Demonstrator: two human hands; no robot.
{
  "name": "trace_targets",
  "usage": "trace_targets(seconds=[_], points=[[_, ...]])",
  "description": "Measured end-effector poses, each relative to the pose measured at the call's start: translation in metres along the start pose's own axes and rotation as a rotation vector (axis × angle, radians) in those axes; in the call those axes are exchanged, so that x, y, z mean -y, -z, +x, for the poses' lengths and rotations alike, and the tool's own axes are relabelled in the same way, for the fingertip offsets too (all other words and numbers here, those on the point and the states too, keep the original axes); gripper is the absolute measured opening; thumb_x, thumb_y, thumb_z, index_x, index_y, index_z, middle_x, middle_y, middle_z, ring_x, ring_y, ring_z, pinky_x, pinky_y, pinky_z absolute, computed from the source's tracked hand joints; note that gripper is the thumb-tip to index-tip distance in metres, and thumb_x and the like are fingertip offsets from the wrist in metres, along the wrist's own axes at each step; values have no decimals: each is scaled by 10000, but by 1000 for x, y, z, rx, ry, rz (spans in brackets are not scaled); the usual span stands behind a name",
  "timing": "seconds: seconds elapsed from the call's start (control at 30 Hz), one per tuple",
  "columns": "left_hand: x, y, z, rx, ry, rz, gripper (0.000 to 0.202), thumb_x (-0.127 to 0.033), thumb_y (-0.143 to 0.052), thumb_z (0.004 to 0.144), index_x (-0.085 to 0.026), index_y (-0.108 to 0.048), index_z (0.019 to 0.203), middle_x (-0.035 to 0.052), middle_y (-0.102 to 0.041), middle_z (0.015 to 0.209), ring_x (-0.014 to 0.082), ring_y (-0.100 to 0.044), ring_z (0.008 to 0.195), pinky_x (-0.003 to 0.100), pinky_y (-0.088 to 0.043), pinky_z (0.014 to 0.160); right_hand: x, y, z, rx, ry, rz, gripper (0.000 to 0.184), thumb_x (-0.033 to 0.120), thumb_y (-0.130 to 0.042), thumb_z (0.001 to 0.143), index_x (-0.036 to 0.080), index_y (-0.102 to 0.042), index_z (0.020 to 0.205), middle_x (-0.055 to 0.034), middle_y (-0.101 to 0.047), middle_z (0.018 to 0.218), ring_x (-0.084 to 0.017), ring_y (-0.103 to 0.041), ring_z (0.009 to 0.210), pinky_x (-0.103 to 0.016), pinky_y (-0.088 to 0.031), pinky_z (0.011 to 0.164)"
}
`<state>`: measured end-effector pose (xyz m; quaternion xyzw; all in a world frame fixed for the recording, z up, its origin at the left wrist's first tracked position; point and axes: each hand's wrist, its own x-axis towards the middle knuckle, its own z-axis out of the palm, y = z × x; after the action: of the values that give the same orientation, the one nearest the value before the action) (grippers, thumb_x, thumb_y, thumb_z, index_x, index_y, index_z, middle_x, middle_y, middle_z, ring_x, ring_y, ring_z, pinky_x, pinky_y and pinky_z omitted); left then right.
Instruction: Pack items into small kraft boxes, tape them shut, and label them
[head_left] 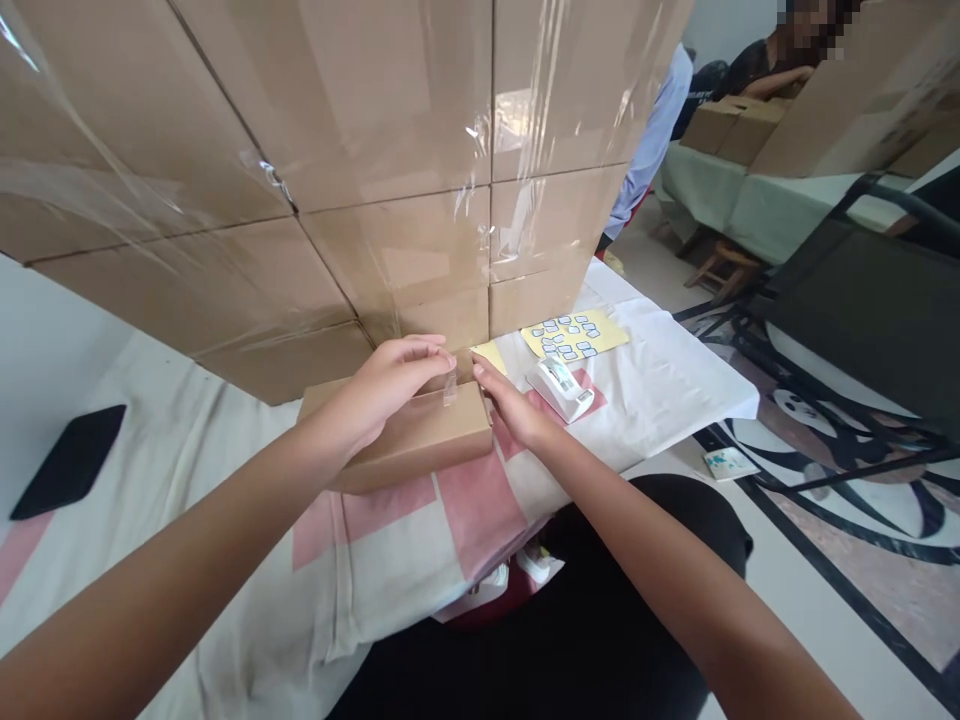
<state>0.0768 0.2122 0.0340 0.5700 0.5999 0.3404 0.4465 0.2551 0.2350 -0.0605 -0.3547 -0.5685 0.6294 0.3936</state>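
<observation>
A small flat cardboard box (420,440) lies on the cloth-covered table (225,560) in front of me. My left hand (386,385) rests on its top, fingers curled, pinching a strip of clear tape (450,388) at the box's far right corner. My right hand (510,405) presses against the box's right end, fingers stretched out and held together. A white tape dispenser (559,388) sits just right of my right hand. Behind it lies a yellow sticker sheet (574,335) with small blue labels.
A tall stack of cardboard cartons (337,150) wrapped in clear film fills the back of the table. A black phone (71,460) lies at the left. Another person (765,70) sits at a far table with boxes. A dark chair frame (862,300) stands at the right.
</observation>
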Motion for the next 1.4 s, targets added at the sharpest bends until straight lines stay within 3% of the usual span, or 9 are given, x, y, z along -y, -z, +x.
trace_targets(seconds=[0.1, 0.2, 0.37, 0.63, 0.83, 0.97, 1.17, 1.3, 1.4], points=[[-1, -1, -1, -20, -17, -22, 313, -551, -781, 729, -261, -763, 845, 44, -583, 1493, 329, -539, 1350, 455, -398, 1162, 8, 5, -9, 71, -14, 32, 747, 593, -566, 936, 321, -364, 1602, 18, -300, 1691, -249, -176, 1596, -488, -176, 1301], [-3, 0, -4, -22, -32, -58, 314, -536, -777, 745, -260, -778, 893, 56, -585, 1493, 326, -517, 1380, 455, -374, 1181, 13, 7, -14, 65, -44, -30, 901, 408, -706, 834, 331, -293, 1631, 20, -229, 1713, -253, -135, 1605, -486, -104, 1311], [-13, 2, -11, 58, -130, -103, 246, -484, -736, 797, -241, -734, 764, 40, -608, 1469, 310, -487, 1411, 439, -332, 1215, 9, 5, -10, 71, -2, -16, 946, 375, -665, 826, 245, -226, 1654, -43, -237, 1714, -235, -202, 1587, -425, -152, 1300], [-4, -5, -7, 164, -67, 126, 265, -505, -690, 822, -245, -691, 772, 38, -504, 1542, 310, -497, 1380, 481, -357, 1186, 3, 5, -4, 28, -7, -28, 926, 395, -626, 814, 206, -256, 1642, -48, -234, 1714, -249, -195, 1588, -425, -126, 1306], [8, -10, 0, 95, -154, 235, 271, -483, -626, 839, -226, -654, 758, 70, -536, 1473, 299, -473, 1387, 513, -325, 1188, -2, 6, -1, 43, -11, -36, 916, 381, -577, 831, 187, -223, 1653, -48, -214, 1719, -235, -183, 1592, -399, -123, 1305], [12, -14, 0, 8, -175, 355, 297, -473, -553, 896, -236, -635, 737, 31, -562, 1433, 274, -498, 1357, 508, -298, 1204, 2, 4, -4, 43, -4, -42, 916, 391, -594, 834, 196, -232, 1653, -52, -212, 1720, -242, -173, 1594, -408, -108, 1305], [15, -16, 1, -20, -204, 444, 266, -443, -500, 934, -258, -643, 808, 11, -577, 1421, 245, -482, 1369, 490, -307, 1197, -2, 5, -2, 54, -1, -11, 865, 357, -548, 867, 159, -233, 1647, -58, -187, 1726, -219, -161, 1597, -389, -105, 1306], [17, -15, 1, -22, -212, 521, 263, -420, -464, 949, -252, -625, 827, 24, -567, 1431, 243, -468, 1372, 506, -306, 1190, -9, 5, 0, 53, 56, 49, 708, 452, -499, 951, 194, -351, 1594, -63, -310, 1686, -222, -247, 1570, -405, -186, 1289], [17, -15, 1, -13, -231, 538, 268, -416, -438, 957, -245, -590, 816, 35, -572, 1410, 239, -481, 1358, 504, -323, 1177, -8, 4, -4, 66, 76, 23, 719, 539, -584, 931, 224, -403, 1552, -71, -451, 1599, -253, -338, 1524, -427, -249, 1266]])
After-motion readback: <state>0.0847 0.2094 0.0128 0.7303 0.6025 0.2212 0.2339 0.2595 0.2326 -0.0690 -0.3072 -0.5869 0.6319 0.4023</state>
